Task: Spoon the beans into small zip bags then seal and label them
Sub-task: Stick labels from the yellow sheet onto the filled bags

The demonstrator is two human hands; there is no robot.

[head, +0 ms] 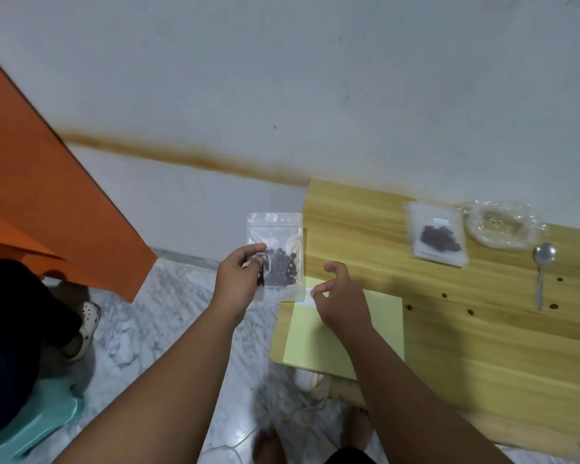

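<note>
Glossy clear plastic bag [276, 252], wooden table [482, 329], seemingly metal spoon [543, 269].

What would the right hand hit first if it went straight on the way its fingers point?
Probably the bag that the left hand pinches: the right hand points up and left at its near edge. Depth is unclear, so it might pass beside it.

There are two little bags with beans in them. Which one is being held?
The upright bag, pinched in the left hand just off the table. The other bag lies flat on it, untouched, near the spoon.
</note>
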